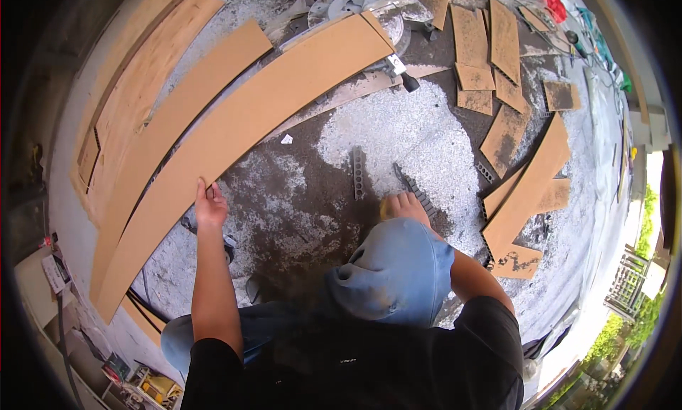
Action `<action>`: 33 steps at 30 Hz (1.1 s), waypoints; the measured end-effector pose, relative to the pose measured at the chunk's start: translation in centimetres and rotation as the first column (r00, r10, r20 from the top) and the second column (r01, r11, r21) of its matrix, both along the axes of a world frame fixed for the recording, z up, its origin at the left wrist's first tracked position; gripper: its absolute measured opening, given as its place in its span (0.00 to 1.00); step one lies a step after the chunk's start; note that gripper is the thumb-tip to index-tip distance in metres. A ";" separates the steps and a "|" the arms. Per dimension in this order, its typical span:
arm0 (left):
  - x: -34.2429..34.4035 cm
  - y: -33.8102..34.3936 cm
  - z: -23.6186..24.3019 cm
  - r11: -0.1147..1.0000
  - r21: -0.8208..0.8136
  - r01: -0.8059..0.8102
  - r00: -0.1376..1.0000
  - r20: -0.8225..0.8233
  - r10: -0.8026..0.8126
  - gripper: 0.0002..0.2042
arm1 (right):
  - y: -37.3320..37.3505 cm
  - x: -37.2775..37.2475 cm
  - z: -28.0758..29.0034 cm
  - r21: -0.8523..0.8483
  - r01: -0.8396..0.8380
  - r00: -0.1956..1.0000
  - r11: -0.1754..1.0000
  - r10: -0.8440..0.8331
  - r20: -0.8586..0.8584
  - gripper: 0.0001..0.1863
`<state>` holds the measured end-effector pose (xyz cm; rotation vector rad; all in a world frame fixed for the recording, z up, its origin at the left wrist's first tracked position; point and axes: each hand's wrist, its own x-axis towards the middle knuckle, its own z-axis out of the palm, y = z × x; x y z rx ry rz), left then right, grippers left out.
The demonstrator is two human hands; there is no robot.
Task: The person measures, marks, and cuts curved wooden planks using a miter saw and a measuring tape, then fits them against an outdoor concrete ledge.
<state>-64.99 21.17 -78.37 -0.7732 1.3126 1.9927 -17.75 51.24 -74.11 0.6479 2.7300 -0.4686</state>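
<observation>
A long tan board (234, 136) runs from the lower left to the upper middle, its far end on a saw with a round metal base (348, 6). My left hand (212, 207) pinches the board's near edge, fingertips on its top face. Low over the dusty floor, my right hand (408, 207) is closed beside my bent knee. A small yellow thing (384, 209) peeks out at its left side, too covered to name. Just past that hand lies a dark strip with a ribbed edge (413, 186). A short offcut with a row of holes (358, 173) is nearby.
Another long board (181, 97) lies beyond the held one, on the left. The saw's black handle (409, 82) juts toward me. Several cut board pieces (529, 182) are scattered and stacked at the right. Cables and a red cloth-like item (548, 1) lie at the upper right.
</observation>
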 end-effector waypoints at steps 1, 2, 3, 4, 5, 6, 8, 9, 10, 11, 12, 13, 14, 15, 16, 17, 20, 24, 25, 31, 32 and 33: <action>-0.1 -0.2 -0.2 1.000 0.017 0.010 1.000 0.025 -0.011 0.14 | 0.0 0.2 0.2 0.001 0.008 1.000 1.000 -0.008 -0.008 0.23; -0.1 0.5 -0.2 0.999 0.040 0.030 0.998 0.053 -0.032 0.12 | 0.3 0.7 0.5 -0.032 0.080 0.991 0.996 -0.083 -0.107 0.25; 0.0 1.0 0.0 0.998 0.046 0.046 0.998 0.044 -0.048 0.12 | 0.6 0.7 0.7 -0.072 0.144 0.966 0.987 -0.156 -0.207 0.27; 0.2 1.6 0.1 0.998 0.019 0.062 0.995 0.074 -0.063 0.12 | 0.8 0.9 1.0 -0.068 0.158 0.962 0.985 -0.169 -0.217 0.27; 0.5 2.2 0.5 0.997 -0.011 0.077 0.992 0.104 -0.075 0.11 | 0.7 1.0 1.9 -0.164 0.229 0.938 0.959 -0.263 -0.226 0.30; 1.0 3.7 0.7 0.997 -0.015 0.075 0.990 0.118 -0.073 0.11 | 0.6 0.9 2.6 -0.262 0.290 0.908 0.920 -0.351 -0.227 0.33; 0.8 4.9 -0.8 0.988 0.084 0.128 0.980 0.144 -0.139 0.10 | 0.8 0.2 3.6 -0.414 0.372 0.870 0.831 -0.468 -0.157 0.35; 1.1 6.1 -1.1 0.967 0.187 0.171 0.961 0.184 -0.206 0.10 | 1.0 0.1 3.8 -0.540 0.449 0.827 0.712 -0.560 -0.052 0.38; 1.7 7.7 -1.6 0.968 0.167 0.185 0.962 0.171 -0.213 0.10 | 1.2 -0.1 3.8 -0.538 0.448 0.826 0.714 -0.561 -0.057 0.38; 3.3 10.8 -1.5 0.968 0.149 0.202 0.960 0.165 -0.226 0.11 | 1.4 -0.1 3.8 -0.548 0.433 0.820 0.715 -0.565 -0.088 0.38; 5.3 14.5 -0.1 0.960 0.141 0.240 0.952 0.159 -0.262 0.12 | 1.4 0.0 3.7 -0.556 0.424 0.813 0.715 -0.571 -0.115 0.39; 6.9 17.5 1.8 0.954 0.126 0.273 0.945 0.148 -0.290 0.13 | 1.2 -0.5 3.6 -0.554 0.427 0.812 0.714 -0.573 -0.112 0.39; 7.4 19.4 2.5 0.916 0.127 0.381 0.911 0.118 -0.395 0.12 | 1.2 -1.4 3.8 -0.662 0.467 0.759 0.587 -0.650 -0.041 0.39; 8.1 21.0 3.1 0.868 0.126 0.481 0.866 0.087 -0.493 0.12 | 1.4 -2.5 3.8 -0.749 0.493 0.704 0.443 -0.709 0.044 0.38; 9.2 22.4 4.6 0.736 0.045 0.676 0.736 0.007 -0.677 0.14 | 1.6 -3.9 5.2 -0.878 0.449 0.611 0.165 -0.774 0.167 0.35; 10.9 24.2 6.1 0.553 -0.043 0.832 0.551 -0.054 -0.833 0.16 | 2.1 -4.7 5.9 -0.874 0.456 0.607 0.168 -0.777 0.167 0.35; 16.3 26.2 8.3 0.314 -0.066 0.947 0.293 -0.222 -0.930 0.26 | 3.3 -6.6 3.7 -0.971 0.239 0.538 -0.010 -0.831 0.141 0.34; 19.6 23.3 8.1 0.339 0.010 0.941 0.337 -0.123 -0.933 0.29 | 2.8 -11.5 3.4 -0.982 0.048 0.610 -0.182 -0.774 0.173 0.36; 20.1 23.1 8.5 0.370 0.054 0.927 0.374 -0.141 -0.917 0.28 | 2.8 -11.3 2.5 -0.982 0.047 0.601 -0.182 -0.780 0.174 0.36; 17.1 21.7 11.1 -0.075 -0.296 0.952 -0.121 -0.140 -0.983 0.25 | 1.9 -11.1 0.9 -0.933 -0.003 0.646 -0.361 -0.712 0.273 0.20; 16.7 21.4 11.2 -0.092 -0.276 0.957 -0.133 -0.133 -0.982 0.25 | 1.9 -11.4 1.5 -0.936 -0.025 0.655 -0.351 -0.713 0.250 0.15; 16.6 21.2 11.1 -0.110 -0.253 0.961 -0.145 -0.127 -0.981 0.26 | 1.7 -11.4 1.5 -0.934 -0.027 0.658 -0.357 -0.709 0.252 0.15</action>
